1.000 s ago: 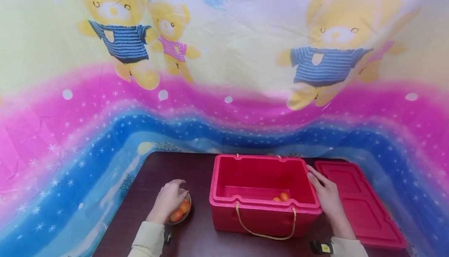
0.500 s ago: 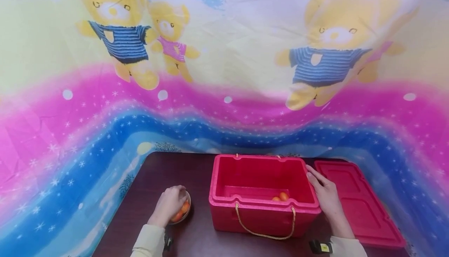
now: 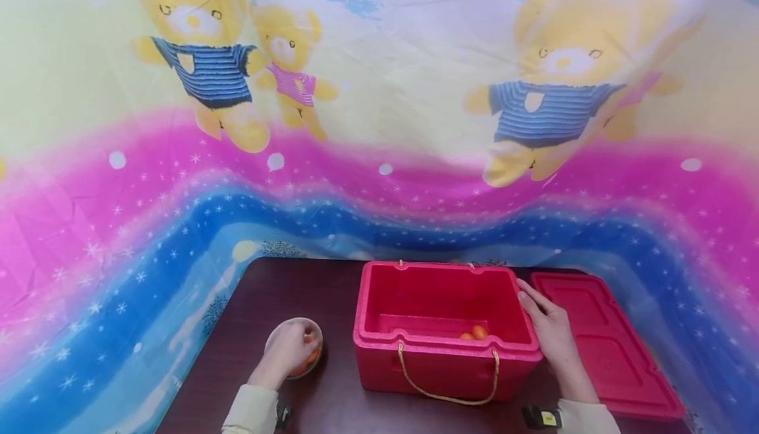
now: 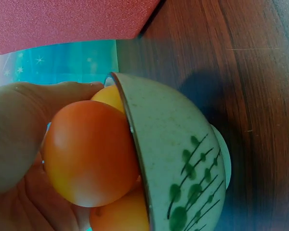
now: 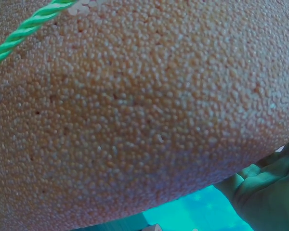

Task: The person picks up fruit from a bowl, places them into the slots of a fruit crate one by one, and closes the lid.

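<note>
My left hand (image 3: pixel 289 350) reaches down into a small bowl (image 4: pixel 164 125) of orange-red tomatoes, on the left of the table. The bowl is pale with green leaf sprigs painted outside. In the left wrist view a large tomato (image 4: pixel 92 153) fills the space before the palm, and the thumb tip touches a yellower tomato (image 4: pixel 109 97) by the rim. The curled fingers pinch that tomato, partly hidden by the fruit. My right hand (image 3: pixel 554 335) rests with extended fingers against the right end of a red foam box (image 3: pixel 415 368). Inside that lidless box lie tomatoes (image 3: pixel 479 332).
A red lid (image 3: pixel 622 348) lies on the table to the right of the box. A twisted cord handle (image 3: pixel 445 397) hangs on the box's front. Behind the dark wooden table (image 3: pixel 302 282) hangs a cloth (image 3: pixel 379 157) printed with bears.
My left hand has lowered into the bowl and its fingers have curled in among the tomatoes. The right hand and the box stay put.
</note>
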{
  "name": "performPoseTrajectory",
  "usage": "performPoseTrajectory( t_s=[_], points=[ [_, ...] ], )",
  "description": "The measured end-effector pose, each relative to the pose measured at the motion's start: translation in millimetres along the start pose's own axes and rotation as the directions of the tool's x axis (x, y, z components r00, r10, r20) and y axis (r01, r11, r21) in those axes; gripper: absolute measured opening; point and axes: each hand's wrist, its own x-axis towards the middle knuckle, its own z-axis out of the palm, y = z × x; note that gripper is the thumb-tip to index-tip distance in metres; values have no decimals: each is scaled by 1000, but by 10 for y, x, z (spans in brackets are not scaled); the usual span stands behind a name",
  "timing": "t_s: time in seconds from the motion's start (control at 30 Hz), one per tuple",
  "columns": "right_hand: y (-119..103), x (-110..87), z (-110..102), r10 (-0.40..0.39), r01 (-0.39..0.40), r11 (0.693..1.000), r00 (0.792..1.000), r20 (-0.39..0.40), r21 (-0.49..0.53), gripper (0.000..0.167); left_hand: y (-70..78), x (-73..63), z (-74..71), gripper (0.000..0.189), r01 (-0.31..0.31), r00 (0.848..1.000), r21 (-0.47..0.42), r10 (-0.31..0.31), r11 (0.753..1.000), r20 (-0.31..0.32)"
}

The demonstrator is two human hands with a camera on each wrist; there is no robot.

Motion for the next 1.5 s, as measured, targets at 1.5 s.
performPoseTrajectory(
  t_s=[1.5],
  points=[
    [-2,-5,3,-10,10,1000,1000,3,-4,69,69,134,-389,13,94,983,-171,-65,981,170]
  ],
)
